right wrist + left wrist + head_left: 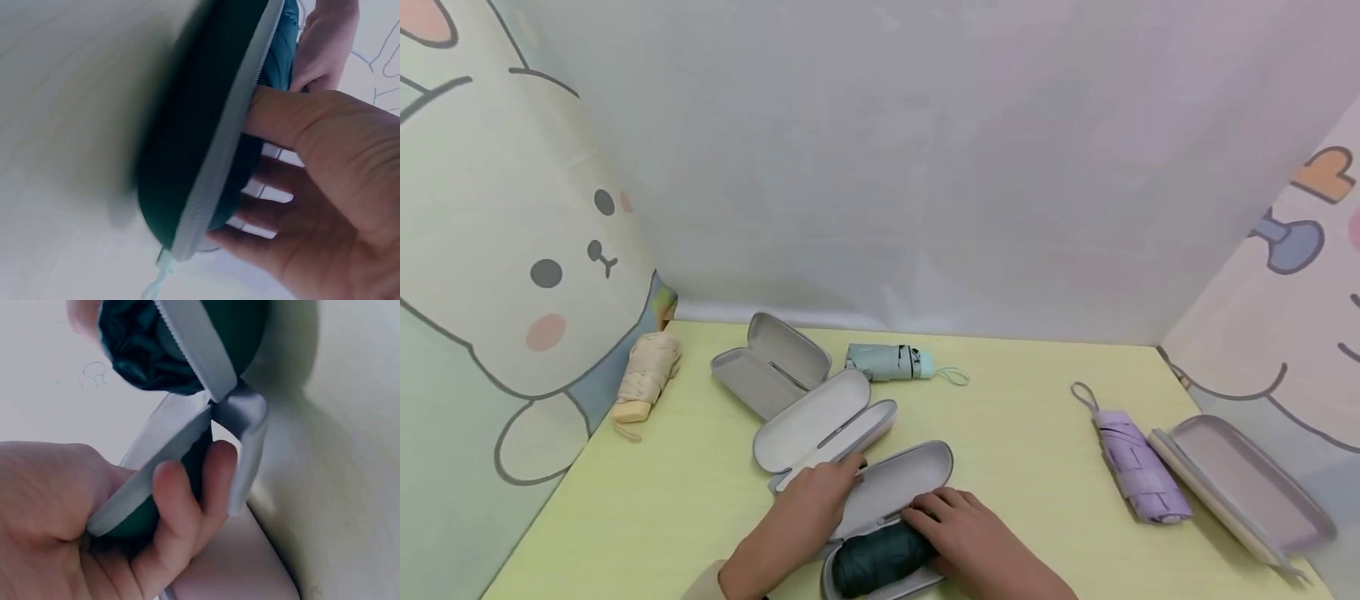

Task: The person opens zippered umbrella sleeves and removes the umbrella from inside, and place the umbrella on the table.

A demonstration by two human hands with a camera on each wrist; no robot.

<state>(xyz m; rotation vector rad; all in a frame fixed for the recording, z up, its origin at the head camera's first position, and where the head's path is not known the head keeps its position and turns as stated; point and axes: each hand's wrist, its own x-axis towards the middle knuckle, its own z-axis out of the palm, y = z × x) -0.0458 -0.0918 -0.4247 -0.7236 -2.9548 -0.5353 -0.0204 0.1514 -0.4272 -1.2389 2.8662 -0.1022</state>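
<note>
A folded dark green umbrella (880,558) lies in one half of an open zip case (902,479) at the table's near edge. This case is light grey inside, with a dark green shell (181,144) and a pale zip edge. My left hand (808,500) grips the case's other half, its fingers curled round the shell in the left wrist view. At the umbrella's right end my right hand (966,533) holds it, fingers over the far side and thumb by the zip edge. Part of the umbrella is hidden under that hand.
Two more open cases, a pale one (812,425) and a grey one (752,379), lie behind my left hand. A grey-blue umbrella (883,361) is at the back, a beige one (647,371) far left. At right, a purple umbrella (1138,471) lies beside another open case (1247,475).
</note>
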